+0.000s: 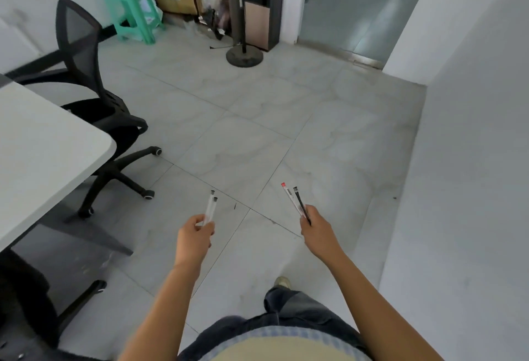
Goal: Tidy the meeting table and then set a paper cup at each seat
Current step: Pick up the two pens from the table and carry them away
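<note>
Over the tiled floor [243, 137], well right of the white counter [43, 143] and the black office chair [94, 108], the left hand [194, 236] grips two clear pens [209, 209] while the right hand [317, 230] grips a red-capped pen [289, 197] and a black pen [301, 204].

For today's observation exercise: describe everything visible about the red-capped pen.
The slim, pale red-capped pen looks plastic, with a small red cap at its upper end. It tilts up and leftward from the right hand, which grips its lower end beside a thin black pen. Both are held in the air above the grey tiled floor.
</note>
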`<action>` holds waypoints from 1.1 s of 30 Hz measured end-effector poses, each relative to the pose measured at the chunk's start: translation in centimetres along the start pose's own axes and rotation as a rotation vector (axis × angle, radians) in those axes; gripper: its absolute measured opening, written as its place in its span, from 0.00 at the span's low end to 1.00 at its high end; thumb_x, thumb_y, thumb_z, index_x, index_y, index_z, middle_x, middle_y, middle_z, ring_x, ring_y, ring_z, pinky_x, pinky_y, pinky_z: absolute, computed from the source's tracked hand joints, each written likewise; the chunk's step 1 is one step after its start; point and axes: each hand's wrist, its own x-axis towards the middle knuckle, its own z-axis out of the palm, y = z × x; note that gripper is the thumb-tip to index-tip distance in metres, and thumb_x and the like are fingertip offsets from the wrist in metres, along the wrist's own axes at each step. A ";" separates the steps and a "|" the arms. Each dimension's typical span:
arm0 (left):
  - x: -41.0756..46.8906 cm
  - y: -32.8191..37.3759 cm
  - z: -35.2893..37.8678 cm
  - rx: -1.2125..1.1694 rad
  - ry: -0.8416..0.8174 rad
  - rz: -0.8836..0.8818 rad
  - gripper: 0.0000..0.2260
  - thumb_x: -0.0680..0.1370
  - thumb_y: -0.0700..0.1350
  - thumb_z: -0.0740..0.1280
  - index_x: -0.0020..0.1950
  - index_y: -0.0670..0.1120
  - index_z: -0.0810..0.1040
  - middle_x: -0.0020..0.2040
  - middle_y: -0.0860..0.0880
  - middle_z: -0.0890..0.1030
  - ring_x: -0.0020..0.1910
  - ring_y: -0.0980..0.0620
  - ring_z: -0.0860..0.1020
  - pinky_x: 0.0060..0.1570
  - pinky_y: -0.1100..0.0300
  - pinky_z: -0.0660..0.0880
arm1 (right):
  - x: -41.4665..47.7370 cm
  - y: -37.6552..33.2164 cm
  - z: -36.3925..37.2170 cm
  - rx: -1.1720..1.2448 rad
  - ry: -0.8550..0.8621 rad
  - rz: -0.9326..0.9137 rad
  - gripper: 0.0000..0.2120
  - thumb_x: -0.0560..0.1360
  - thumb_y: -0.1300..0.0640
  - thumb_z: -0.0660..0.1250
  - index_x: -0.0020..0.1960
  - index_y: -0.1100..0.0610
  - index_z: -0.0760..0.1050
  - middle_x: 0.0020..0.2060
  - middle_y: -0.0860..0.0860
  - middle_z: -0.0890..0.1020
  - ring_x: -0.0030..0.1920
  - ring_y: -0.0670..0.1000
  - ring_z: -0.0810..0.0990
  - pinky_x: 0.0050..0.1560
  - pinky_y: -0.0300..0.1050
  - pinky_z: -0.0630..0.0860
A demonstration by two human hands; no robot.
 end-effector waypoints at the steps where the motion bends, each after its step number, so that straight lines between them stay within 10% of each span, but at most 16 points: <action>1: 0.5 0.9 1.2 -0.002 -0.005 0.003 0.06 0.76 0.37 0.60 0.51 0.46 0.70 0.35 0.47 0.72 0.30 0.51 0.67 0.31 0.61 0.65 | 1.3 -0.2 -0.9 -0.028 -0.025 -0.016 0.04 0.80 0.59 0.51 0.50 0.55 0.64 0.32 0.51 0.70 0.34 0.52 0.69 0.36 0.45 0.66; 33: 40.9 22.6 4.2 -0.091 0.029 -0.088 0.06 0.76 0.38 0.60 0.52 0.46 0.71 0.36 0.47 0.73 0.30 0.51 0.66 0.31 0.60 0.65 | 43.9 -19.2 0.5 -0.150 -0.157 0.065 0.06 0.81 0.55 0.49 0.50 0.55 0.62 0.31 0.50 0.70 0.34 0.53 0.70 0.39 0.51 0.73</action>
